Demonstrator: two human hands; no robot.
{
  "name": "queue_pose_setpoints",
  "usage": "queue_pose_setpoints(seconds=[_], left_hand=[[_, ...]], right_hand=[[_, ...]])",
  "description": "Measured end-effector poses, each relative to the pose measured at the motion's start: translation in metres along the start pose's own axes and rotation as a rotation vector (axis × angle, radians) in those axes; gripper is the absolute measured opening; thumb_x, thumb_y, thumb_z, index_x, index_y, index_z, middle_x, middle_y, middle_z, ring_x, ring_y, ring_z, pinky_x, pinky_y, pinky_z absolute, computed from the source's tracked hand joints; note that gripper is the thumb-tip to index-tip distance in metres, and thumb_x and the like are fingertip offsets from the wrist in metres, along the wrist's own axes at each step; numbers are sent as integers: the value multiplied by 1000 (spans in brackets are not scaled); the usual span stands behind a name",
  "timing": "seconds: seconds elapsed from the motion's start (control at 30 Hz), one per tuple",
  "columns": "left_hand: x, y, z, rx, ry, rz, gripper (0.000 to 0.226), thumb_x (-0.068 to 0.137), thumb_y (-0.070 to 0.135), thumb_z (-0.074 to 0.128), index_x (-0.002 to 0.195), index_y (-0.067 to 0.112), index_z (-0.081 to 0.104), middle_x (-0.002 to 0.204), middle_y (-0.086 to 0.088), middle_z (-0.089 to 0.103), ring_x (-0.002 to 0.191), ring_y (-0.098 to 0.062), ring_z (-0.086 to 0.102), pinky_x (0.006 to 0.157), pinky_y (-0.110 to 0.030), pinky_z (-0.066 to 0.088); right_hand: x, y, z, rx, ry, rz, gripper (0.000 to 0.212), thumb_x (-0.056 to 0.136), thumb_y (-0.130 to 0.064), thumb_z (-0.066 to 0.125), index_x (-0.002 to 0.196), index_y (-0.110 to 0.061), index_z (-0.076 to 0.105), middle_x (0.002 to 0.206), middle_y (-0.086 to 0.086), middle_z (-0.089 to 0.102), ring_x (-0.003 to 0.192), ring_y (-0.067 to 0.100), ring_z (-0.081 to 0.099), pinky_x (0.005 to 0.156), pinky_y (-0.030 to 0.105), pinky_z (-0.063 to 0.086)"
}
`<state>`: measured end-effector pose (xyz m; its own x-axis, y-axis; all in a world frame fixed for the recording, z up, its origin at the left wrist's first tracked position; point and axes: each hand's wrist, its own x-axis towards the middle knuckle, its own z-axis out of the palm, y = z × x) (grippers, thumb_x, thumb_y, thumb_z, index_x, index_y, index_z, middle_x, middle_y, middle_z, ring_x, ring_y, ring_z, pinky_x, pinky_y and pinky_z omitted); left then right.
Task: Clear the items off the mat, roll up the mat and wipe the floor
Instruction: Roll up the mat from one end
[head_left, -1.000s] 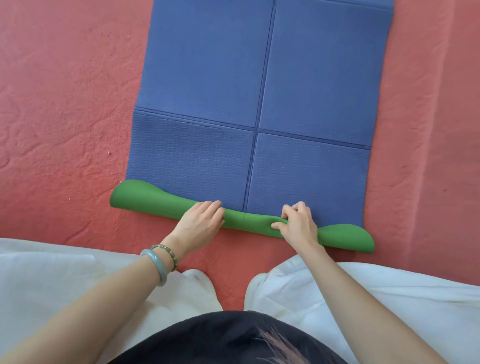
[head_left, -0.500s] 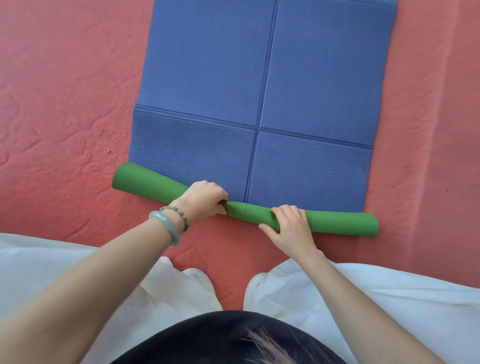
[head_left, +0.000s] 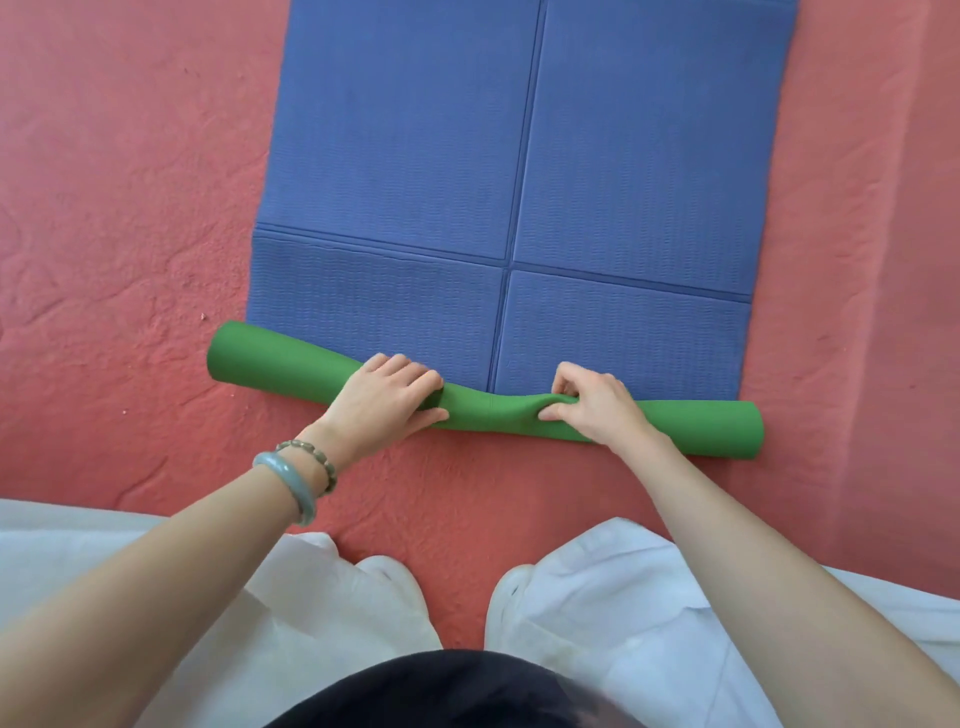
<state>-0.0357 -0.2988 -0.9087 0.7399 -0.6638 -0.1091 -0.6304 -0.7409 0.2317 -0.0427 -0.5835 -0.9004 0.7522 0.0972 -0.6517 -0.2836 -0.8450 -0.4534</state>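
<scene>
mat (head_left: 395, 130) ×1, near edge rolled | hands ×2: left hand (head_left: 384, 400); right hand (head_left: 597, 410); both gripping mat

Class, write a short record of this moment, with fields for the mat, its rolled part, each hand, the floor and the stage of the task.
mat: blue top, creased into panels, flat on the floor
rolled part: green roll at the near edge, squeezed narrow in the middle
left hand: grips the roll left of centre; bracelets on wrist
right hand: pinches the roll right of centre
floor: red, rough
stage: rolling begun, most of the visible mat unrolled
</scene>
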Motion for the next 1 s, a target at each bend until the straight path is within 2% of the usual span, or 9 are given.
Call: queue_pose_setpoints(seconds=[0.1, 0.33, 0.4, 0.5, 0.57, 0.67, 0.77, 0.87, 1.0], left_hand=[[-3, 2, 6, 113, 32, 23, 60, 68, 57, 67, 105, 10, 65, 110, -14, 62, 95, -29, 52, 82, -40, 38], [30, -8, -1, 26, -101, 8, 37, 64, 40, 82, 71, 10, 63, 68, -6, 59, 64, -28, 59, 58, -33, 47], [41, -12, -5, -83, -171, -76, 37, 74, 38, 76, 83, 7, 59, 75, -10, 61, 74, -32, 60, 65, -38, 46], [57, -16, -12, -223, -357, -268, 44, 83, 43, 65, 101, 8, 47, 88, -14, 61, 88, -33, 57, 73, -39, 38], [65, -21, -20, -294, -464, -304, 45, 83, 43, 65, 103, 8, 46, 89, -14, 62, 88, -33, 57, 71, -37, 36], [62, -21, -20, -135, -255, -185, 44, 76, 44, 72, 96, 10, 52, 88, -8, 63, 85, -29, 57, 72, -36, 35], [31, -5, -10, 129, 61, 9, 40, 78, 41, 64, 101, 8, 61, 105, -8, 65, 95, -27, 54, 85, -38, 37], [13, 9, 3, 203, 38, -9, 65, 74, 47, 66, 120, 2, 60, 120, -11, 63, 113, -29, 55, 103, -42, 33], [40, 1, 2, 141, 8, -45, 50, 63, 32, 83, 101, 3, 67, 96, -9, 69, 93, -28, 66, 94, -42, 47]], right_hand=[[11, 0, -3, 8, -53, 19, 29, 72, -33, 77, 78, -20, 52, 81, -2, 51, 87, 23, 49, 72, 33, 37], [-7, -16, 27, -365, 483, -187, 21, 68, -13, 77, 84, -13, 64, 79, 4, 59, 76, 30, 55, 69, 37, 36], [-19, -18, 37, -355, 529, -231, 16, 77, -18, 65, 91, -11, 68, 88, 5, 65, 83, 31, 60, 76, 37, 35], [-28, -13, 38, -483, 334, -217, 59, 71, -44, 70, 115, -5, 64, 110, 11, 66, 106, 34, 60, 98, 43, 41], [-22, -12, 30, -494, 266, -234, 71, 54, -33, 88, 115, -6, 64, 106, 10, 67, 101, 32, 62, 92, 46, 47], [-9, -11, 19, -365, 264, -239, 60, 51, -15, 89, 107, -9, 69, 92, 7, 68, 86, 32, 64, 80, 44, 49], [-2, -17, 6, -253, 186, -183, 47, 72, -16, 76, 118, -13, 64, 104, 10, 66, 98, 35, 58, 89, 42, 40], [12, -24, -11, -223, 51, -66, 44, 85, -24, 65, 128, -23, 56, 115, 9, 62, 111, 33, 49, 95, 39, 34], [25, -32, -30, -94, -84, 24, 46, 84, -23, 67, 126, -21, 49, 125, 8, 55, 118, 30, 47, 98, 39, 36]])
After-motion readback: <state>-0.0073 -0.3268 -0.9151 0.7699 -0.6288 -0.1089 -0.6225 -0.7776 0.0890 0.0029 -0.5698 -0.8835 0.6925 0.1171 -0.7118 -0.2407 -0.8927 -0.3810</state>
